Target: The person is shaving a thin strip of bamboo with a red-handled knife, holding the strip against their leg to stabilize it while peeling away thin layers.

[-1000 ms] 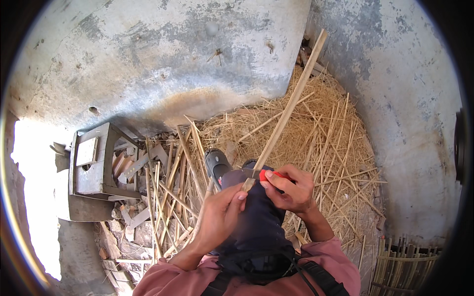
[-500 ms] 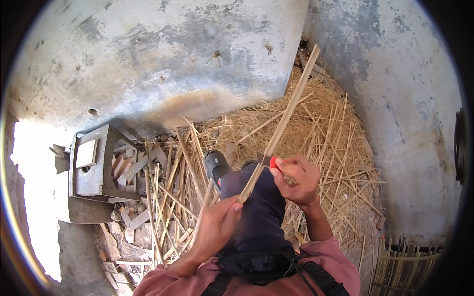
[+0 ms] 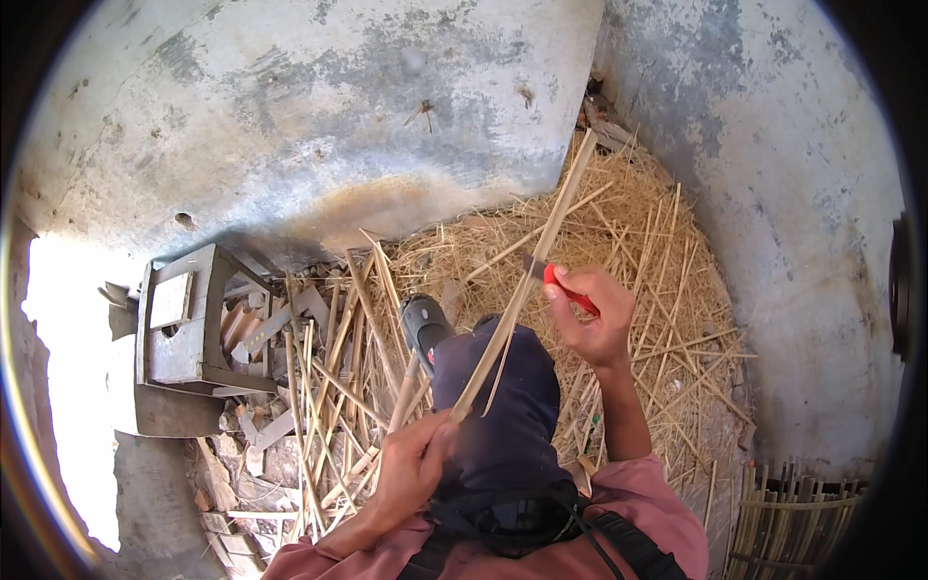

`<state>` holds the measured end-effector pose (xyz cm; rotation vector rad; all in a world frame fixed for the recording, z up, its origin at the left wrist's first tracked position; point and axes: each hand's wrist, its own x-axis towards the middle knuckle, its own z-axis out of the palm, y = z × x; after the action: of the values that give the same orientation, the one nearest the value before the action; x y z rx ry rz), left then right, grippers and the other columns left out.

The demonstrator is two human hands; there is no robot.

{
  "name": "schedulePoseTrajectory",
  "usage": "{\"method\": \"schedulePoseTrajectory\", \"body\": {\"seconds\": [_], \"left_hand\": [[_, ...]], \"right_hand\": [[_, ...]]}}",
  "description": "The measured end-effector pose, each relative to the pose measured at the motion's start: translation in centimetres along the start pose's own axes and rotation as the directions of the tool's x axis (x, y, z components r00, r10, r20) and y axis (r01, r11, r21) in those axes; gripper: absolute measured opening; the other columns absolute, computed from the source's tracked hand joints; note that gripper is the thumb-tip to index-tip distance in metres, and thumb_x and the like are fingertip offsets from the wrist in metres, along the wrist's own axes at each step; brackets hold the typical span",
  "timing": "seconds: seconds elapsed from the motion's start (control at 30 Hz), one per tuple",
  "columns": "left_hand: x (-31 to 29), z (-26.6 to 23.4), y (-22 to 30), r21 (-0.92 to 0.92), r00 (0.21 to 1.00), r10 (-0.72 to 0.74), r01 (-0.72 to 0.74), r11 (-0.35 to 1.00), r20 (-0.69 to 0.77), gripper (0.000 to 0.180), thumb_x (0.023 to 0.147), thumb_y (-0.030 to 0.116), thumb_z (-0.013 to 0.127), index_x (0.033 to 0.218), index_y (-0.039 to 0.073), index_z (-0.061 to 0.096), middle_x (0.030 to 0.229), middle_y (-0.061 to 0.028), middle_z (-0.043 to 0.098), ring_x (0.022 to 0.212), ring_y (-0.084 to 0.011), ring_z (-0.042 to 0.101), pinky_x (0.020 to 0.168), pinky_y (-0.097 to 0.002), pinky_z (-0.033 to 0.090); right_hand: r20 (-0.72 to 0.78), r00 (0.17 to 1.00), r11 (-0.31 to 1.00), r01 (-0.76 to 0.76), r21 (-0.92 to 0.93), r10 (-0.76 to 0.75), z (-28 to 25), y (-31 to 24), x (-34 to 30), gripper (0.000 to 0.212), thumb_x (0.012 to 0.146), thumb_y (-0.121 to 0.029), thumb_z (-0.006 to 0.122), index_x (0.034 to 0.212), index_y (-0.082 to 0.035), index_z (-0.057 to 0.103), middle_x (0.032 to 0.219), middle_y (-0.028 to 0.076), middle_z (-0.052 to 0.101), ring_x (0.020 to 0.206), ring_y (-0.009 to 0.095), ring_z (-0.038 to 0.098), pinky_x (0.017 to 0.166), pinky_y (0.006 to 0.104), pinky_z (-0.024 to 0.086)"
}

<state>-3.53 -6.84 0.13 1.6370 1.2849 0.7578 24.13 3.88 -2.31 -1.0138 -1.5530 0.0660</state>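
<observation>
Over at the person's ten o'clock I see a grey wooden box (image 3: 179, 338), ribbed brown pieces (image 3: 238, 324) showing through its open frame. Bamboo sticks (image 3: 373, 319) lie between it and the shoe (image 3: 423, 324) at eleven; straw-like shavings (image 3: 474, 253) heap toward one. The left hand's (image 3: 414, 462) fingers are closed on the near end of a bamboo strip (image 3: 551, 217) slanting over the knee (image 3: 527, 387) toward one o'clock; the right hand's (image 3: 596, 314) fingers wrap a red-handled knife (image 3: 550, 275), its blade against the strip.
</observation>
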Motion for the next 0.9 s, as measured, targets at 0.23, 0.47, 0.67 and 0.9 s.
{"method": "schedulePoseTrajectory", "body": {"seconds": [0.23, 0.47, 0.67, 0.9], "left_hand": [[-1.4, -0.4, -0.6, -0.006, 0.999, -0.038, 0.038, 0.999, 0.011, 0.027, 0.111, 0.016, 0.053, 0.11, 0.001, 0.075, 0.066, -0.0024, 0.055, 0.056, -0.0112, 0.051, 0.054, -0.0301, 0.04], [-2.7, -0.3, -1.6, -0.026, 0.998, -0.063, 0.064, 0.998, 0.029, 0.031, 0.112, 0.015, 0.051, 0.127, 0.002, 0.075, 0.066, -0.0004, 0.055, 0.056, -0.0086, 0.051, 0.054, -0.0285, 0.04], [-3.7, -0.6, -1.8, -0.026, 0.998, -0.052, 0.053, 0.998, 0.035, 0.032, 0.112, 0.014, 0.051, 0.13, 0.001, 0.074, 0.066, -0.0006, 0.054, 0.057, -0.0083, 0.05, 0.054, -0.0274, 0.041], [-4.3, -0.7, -1.4, -0.059, 0.995, -0.099, 0.101, 0.993, 0.03, 0.022, 0.11, 0.013, 0.055, 0.103, -0.002, 0.069, 0.07, -0.0064, 0.058, 0.061, -0.0152, 0.055, 0.058, -0.0323, 0.045]], "right_hand": [[0.014, 0.997, 0.994, -0.076, -0.074, 0.077, -0.1, 1.4, 0.3, 0.016, 0.087, 0.0, 0.082, 0.103, 0.001, 0.077, 0.083, 0.011, 0.073, 0.067, 0.013, 0.067, 0.057, 0.0257, 0.05], [0.003, 0.992, 0.988, -0.126, -0.091, 0.126, -0.2, 1.2, 1.3, 0.014, 0.089, -0.002, 0.082, 0.101, 0.003, 0.075, 0.084, 0.01, 0.073, 0.069, 0.014, 0.068, 0.059, 0.0267, 0.052], [0.006, 0.997, 0.99, -0.08, -0.118, 0.081, -0.4, 1.4, 2.2, 0.014, 0.089, -0.002, 0.082, 0.1, 0.003, 0.075, 0.088, 0.012, 0.075, 0.075, 0.016, 0.072, 0.064, 0.0275, 0.055], [0.036, 0.989, 0.982, -0.137, -0.129, 0.142, -0.7, 1.4, 2.8, 0.014, 0.089, -0.004, 0.081, 0.1, 0.002, 0.075, 0.089, 0.012, 0.076, 0.076, 0.018, 0.073, 0.067, 0.0292, 0.055]]}}
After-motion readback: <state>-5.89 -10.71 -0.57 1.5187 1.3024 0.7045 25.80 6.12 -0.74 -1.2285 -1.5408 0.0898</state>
